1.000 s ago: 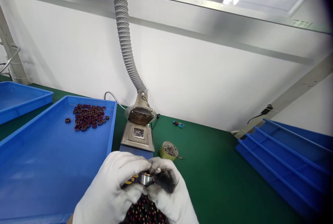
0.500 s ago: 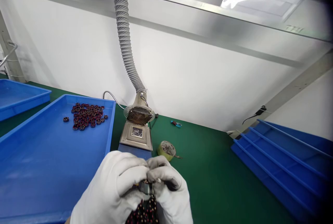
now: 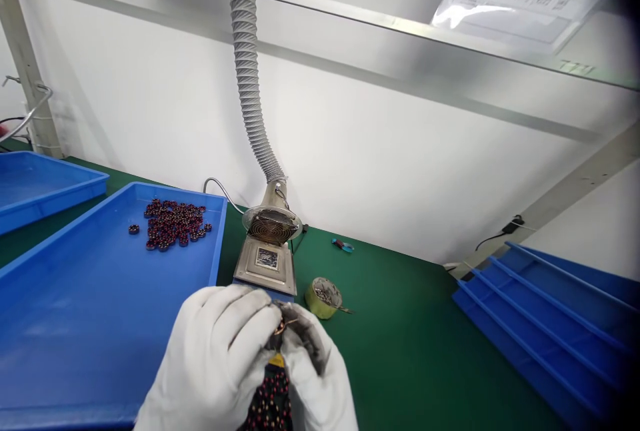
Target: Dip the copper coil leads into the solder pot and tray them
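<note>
My left hand point(image 3: 215, 351), in a white glove, is closed with its fingertips around a small dark coil with copper wire point(image 3: 279, 334). Against it from the other side press the thumb and fingers of my right hand point(image 3: 317, 367), gloved too and dark with dirt at the tips. The fingers cover much of the coil, and a thin copper-coloured strand sticks out to the right. Below, between my wrists, lie several small dark parts with red and copper dots point(image 3: 273, 401), partly hidden. Just under the coil shows a bit of yellow point(image 3: 277, 359).
A blue tray point(image 3: 115, 297) on the left holds a heap of small dark round parts point(image 3: 175, 223). Beyond my hands stands a metal heating unit point(image 3: 265, 267) under a grey hose point(image 3: 247, 71). A round yellowish tin point(image 3: 320, 307), small cutters point(image 3: 343, 245) and stacked blue trays point(image 3: 545, 324) are to the right.
Both hands have shifted slightly left and turned the coil between the fingertips. A copper strand now shows beside it. The whole view has swung a little to the left.
</note>
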A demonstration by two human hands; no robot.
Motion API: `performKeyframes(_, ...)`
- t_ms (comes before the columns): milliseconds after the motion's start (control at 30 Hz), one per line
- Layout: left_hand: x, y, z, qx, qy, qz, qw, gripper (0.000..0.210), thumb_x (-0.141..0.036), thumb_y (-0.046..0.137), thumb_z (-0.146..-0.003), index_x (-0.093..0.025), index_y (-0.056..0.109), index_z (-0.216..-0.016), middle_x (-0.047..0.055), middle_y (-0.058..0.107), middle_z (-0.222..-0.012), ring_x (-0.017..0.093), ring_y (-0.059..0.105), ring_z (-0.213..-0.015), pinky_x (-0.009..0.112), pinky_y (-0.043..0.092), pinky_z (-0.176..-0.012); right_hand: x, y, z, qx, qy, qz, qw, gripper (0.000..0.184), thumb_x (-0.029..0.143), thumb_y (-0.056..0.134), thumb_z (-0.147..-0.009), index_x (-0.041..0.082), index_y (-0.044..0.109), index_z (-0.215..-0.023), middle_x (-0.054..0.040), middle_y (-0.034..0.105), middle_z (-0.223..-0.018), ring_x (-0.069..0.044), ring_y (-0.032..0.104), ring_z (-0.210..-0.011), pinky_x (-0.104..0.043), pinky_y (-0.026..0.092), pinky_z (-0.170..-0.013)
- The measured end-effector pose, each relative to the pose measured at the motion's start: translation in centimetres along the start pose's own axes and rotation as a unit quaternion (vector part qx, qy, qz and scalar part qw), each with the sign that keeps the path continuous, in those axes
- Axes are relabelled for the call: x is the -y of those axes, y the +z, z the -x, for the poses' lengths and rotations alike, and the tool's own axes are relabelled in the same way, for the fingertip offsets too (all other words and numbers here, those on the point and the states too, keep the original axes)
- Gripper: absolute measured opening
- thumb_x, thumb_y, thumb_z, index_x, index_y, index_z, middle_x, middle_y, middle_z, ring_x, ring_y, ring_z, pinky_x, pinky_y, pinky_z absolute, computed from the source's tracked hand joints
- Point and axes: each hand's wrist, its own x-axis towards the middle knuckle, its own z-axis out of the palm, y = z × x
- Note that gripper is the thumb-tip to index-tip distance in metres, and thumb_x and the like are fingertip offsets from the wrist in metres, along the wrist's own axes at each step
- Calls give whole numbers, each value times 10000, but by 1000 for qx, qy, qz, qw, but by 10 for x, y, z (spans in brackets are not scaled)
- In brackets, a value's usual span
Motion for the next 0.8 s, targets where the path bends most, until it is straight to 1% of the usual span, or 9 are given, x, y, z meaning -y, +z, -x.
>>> performKeyframes(133,-1,1,-3,8,-3,5,1000,262,-68,416,-803,-130,576,-1000,72,687,-953,204,587,-893,375,449,-751,-11,4,0,19,-1,-20,1000,280,240,742,-662,237,661,-930,-49,706,-925,-215,655,-849,-335,542,-779)
performKeyframes(233,-1,-1,-5,19,-15,38,999,221,-114,434,-832,-131,564,-1009,80,689,-943,213,603,-865,383,467,-715,-13,0,-2,25,7,-34,999,240,274,713,-702,233,658,-932,-61,702,-936,-221,658,-859,-358,544,-783)
performKeyframes(333,2,-3,-6,49,-42,129,990,224,-158,505,-830,-167,548,-1050,67,678,-961,193,611,-859,355,487,-726,-13,-8,-4,24,31,-67,997,250,248,760,-655,226,682,-892,-64,713,-897,-218,670,-814,-348,553,-745)
performKeyframes(400,6,-3,-7,71,-51,220,972,248,-168,523,-829,-212,549,-1071,47,670,-975,162,616,-861,307,497,-742,-15,-14,-8,28,51,-83,995,262,226,788,-618,236,696,-864,-52,721,-862,-211,672,-775,-339,557,-723)
performKeyframes(467,10,-1,-8,66,-62,290,953,212,-216,519,-843,-239,597,-1039,42,678,-960,155,623,-861,286,502,-762,-19,-17,-14,46,65,-85,993,281,229,807,-587,248,702,-847,-40,724,-850,-208,671,-755,-337,558,-715)
performKeyframes(533,12,3,-7,39,-120,362,924,161,-317,554,-830,-239,677,-899,44,702,-877,170,635,-831,287,514,-758,-25,-17,-20,71,77,-85,991,240,277,805,-587,246,704,-802,-35,724,-809,-210,669,-717,-344,562,-685)
performKeyframes(667,17,10,-4,-29,-321,515,795,188,-395,676,-712,-219,699,-652,27,712,-708,181,653,-693,263,548,-620,-31,-13,-20,107,94,-95,985,219,434,707,-682,233,700,-769,-41,712,-716,-211,658,-631,-379,561,-633)
performKeyframes(733,19,6,-3,-50,-364,525,768,122,-325,650,-737,-223,701,-694,18,721,-750,176,659,-700,256,549,-607,-31,-13,-15,114,94,-97,984,260,447,703,-683,244,699,-844,-43,714,-746,-215,664,-661,-394,555,-669)
performKeyframes(800,19,0,-4,-13,-387,530,754,126,-196,652,-706,-228,708,-814,14,723,-806,173,661,-709,253,547,-606,-31,-15,-13,117,90,-99,984,303,460,702,-678,259,692,-905,-40,718,-772,-219,671,-705,-400,548,-706)
